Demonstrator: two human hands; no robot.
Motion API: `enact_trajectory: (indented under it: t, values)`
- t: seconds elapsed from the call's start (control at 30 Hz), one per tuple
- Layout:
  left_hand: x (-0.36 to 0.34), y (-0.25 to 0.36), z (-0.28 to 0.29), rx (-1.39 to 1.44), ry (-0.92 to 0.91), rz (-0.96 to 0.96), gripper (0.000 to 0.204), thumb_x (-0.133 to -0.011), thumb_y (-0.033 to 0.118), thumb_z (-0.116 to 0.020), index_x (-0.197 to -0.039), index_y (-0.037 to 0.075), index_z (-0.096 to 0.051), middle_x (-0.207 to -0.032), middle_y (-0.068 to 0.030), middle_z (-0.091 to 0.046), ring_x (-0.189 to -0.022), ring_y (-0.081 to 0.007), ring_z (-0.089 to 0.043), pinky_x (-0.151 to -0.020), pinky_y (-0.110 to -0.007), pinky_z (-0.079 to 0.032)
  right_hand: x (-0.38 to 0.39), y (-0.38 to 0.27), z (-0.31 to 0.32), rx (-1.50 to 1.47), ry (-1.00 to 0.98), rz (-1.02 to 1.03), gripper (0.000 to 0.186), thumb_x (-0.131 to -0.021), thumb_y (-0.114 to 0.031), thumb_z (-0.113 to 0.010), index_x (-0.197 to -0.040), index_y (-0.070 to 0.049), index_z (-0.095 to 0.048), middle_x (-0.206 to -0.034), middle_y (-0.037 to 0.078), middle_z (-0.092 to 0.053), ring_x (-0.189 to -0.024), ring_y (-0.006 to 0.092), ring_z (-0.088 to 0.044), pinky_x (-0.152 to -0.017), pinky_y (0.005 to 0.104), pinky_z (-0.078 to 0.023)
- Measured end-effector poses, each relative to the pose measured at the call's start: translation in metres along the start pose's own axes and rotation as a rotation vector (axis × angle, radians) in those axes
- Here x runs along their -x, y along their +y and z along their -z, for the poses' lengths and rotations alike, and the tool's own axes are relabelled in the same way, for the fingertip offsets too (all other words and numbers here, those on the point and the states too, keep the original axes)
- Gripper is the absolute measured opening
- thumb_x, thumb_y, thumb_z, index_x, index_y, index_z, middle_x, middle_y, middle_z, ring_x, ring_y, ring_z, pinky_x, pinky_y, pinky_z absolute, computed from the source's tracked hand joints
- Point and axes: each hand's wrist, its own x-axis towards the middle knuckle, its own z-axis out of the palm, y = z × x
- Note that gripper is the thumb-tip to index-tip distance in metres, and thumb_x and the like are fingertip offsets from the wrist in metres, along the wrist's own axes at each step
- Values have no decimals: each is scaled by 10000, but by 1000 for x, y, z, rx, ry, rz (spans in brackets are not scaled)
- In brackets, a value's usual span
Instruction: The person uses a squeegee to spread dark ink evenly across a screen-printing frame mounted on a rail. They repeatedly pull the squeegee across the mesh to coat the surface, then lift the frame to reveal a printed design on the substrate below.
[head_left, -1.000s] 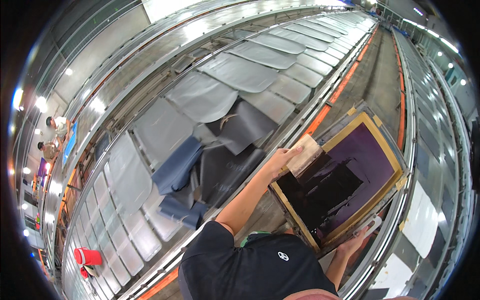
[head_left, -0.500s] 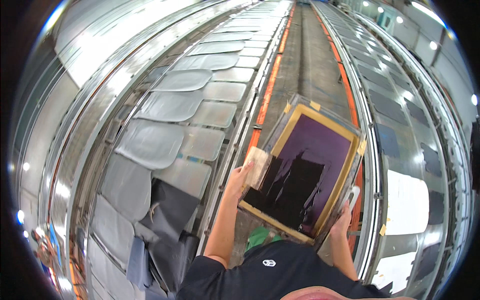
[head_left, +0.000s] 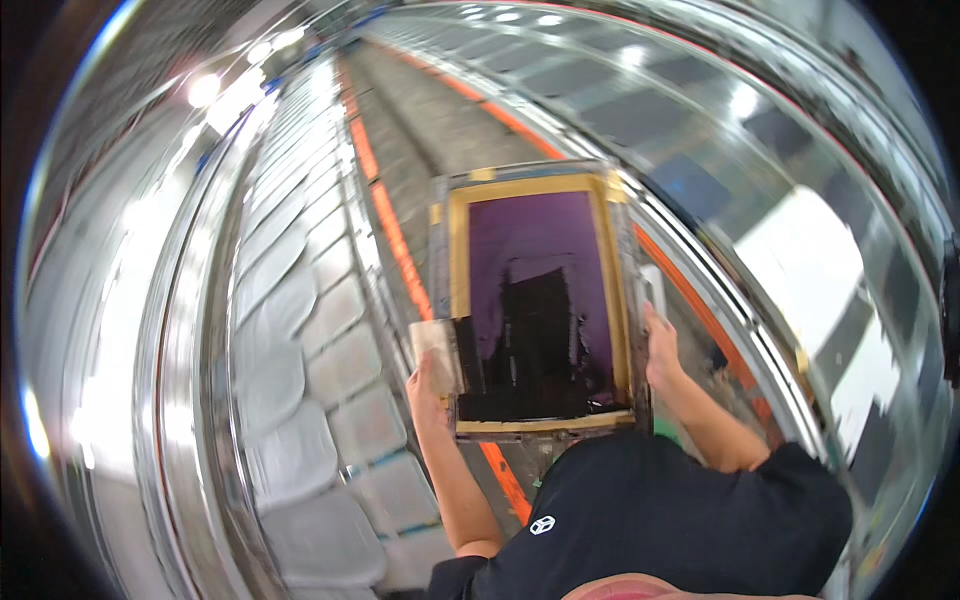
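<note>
A screen-printing frame (head_left: 622, 300) is held up in front of my body, above the aisle. Its purple mesh (head_left: 535, 225) is bordered by yellow tape, and wet black ink (head_left: 537, 340) covers the lower middle. My left hand (head_left: 428, 390) is closed round a pale wooden block (head_left: 432, 350) at the frame's left side; whether these fingers also grip the frame's edge, I cannot tell. On the right side my right hand (head_left: 658, 345) grips a light-coloured handle (head_left: 653, 280) along the frame, its fingers partly hidden.
A long table with rows of grey panels (head_left: 320, 540) runs along my left. To the right stands another long table with dark sheets (head_left: 685, 185) and white sheets (head_left: 800, 260). Orange strips (head_left: 375, 200) line the aisle floor (head_left: 400, 110) between them.
My view has turned to the right, toward the right-hand table. The frame has gone from tilted to nearly upright in the picture. Both hands keep their hold on its two sides.
</note>
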Motion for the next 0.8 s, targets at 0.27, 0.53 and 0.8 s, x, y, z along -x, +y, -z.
enact_trajectory:
  t: [0.27,0.53,0.8]
  values:
    - [-155,-75,-32,89,-99,6,614,-968,470,-716,-1309,-33,-628,-1235,-96,-684,-1110,-222,-655,-975,-392,-502,-77,25,-58,27,145,82,421,-957,-432,-739,-1133,-51,-703,-972,-15,-639,-910,106,-549,-860,289,-433]
    - [-291,-16,-171,5,-58,26,767,-947,515,-716,-1426,-51,-519,-1431,-148,-557,-1314,-266,-530,-1135,-406,-383,-212,-95,-117,56,145,130,389,-972,-470,-710,-826,-120,-621,-805,-62,-531,-765,72,-431,-703,265,-327]
    - [-417,-40,-340,-10,-317,112,817,-968,502,-690,-1512,-50,-432,-1533,-161,-474,-1400,-279,-457,-1185,-421,-322,-286,-144,-101,-103,406,500,403,-1064,-382,-608,-1339,-88,-632,-1165,-22,-611,-1123,75,-489,-982,244,-386]
